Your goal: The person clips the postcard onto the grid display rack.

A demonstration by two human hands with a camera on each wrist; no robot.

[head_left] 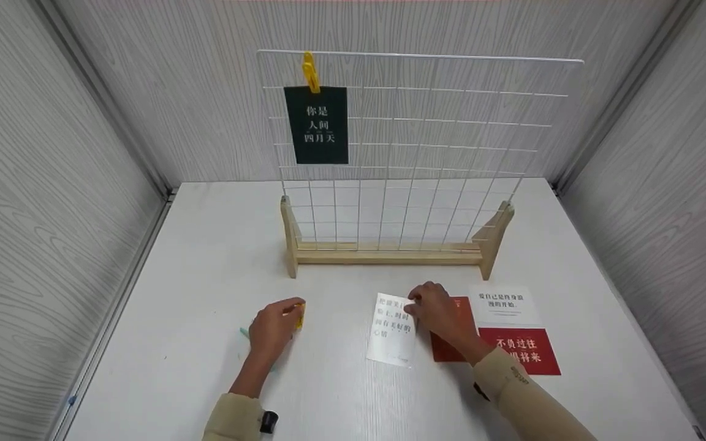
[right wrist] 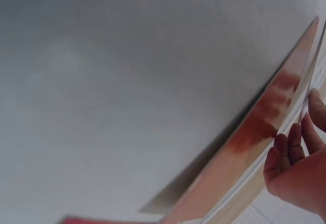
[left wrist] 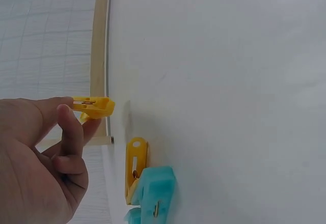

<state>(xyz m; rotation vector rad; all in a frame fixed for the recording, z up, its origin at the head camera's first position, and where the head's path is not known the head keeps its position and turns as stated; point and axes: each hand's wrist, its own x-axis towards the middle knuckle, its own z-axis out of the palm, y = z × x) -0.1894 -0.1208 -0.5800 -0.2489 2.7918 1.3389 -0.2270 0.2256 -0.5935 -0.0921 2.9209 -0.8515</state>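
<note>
My left hand [head_left: 272,327] pinches a yellow clothespin [left wrist: 97,106] between thumb and fingers, above the white table. Beneath that hand, in the left wrist view, lie another yellow clothespin [left wrist: 136,165] and teal clothespins [left wrist: 157,196]. A white card with printed characters [head_left: 391,334] is pinched along its right edge by my right hand [head_left: 440,312]. Beside it, partly covered by that hand, is a red card [head_left: 464,315]. A dark green card [head_left: 322,150] hangs from the wire grid, held at its top by a yellow clothespin [head_left: 310,70].
A white wire grid rack [head_left: 414,119] stands in a wooden base [head_left: 390,257] at the back of the table [head_left: 218,239]. At the right lie a white card [head_left: 506,315] and a red card with white characters [head_left: 543,361]. Panelled walls [head_left: 53,153] enclose the sides and back.
</note>
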